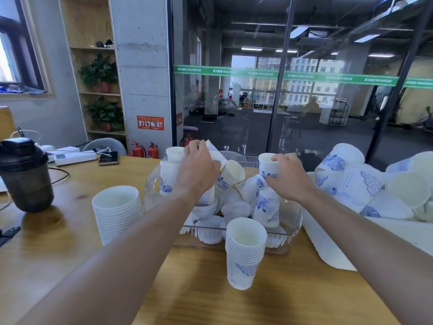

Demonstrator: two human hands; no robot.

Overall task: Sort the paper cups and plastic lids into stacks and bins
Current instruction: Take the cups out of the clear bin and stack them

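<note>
green "maximum" glass strip (281, 75) behind cup-gripping hands

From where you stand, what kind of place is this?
Probably an office or shared workspace: a wooden table, a glass partition with a green strip, red fire extinguishers by a concrete pillar, and potted plants on plywood shelves.

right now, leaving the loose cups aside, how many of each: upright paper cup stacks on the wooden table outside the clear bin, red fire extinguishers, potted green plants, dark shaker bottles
upright paper cup stacks on the table: 2
red fire extinguishers: 3
potted green plants: 2
dark shaker bottles: 1
total: 8
</note>
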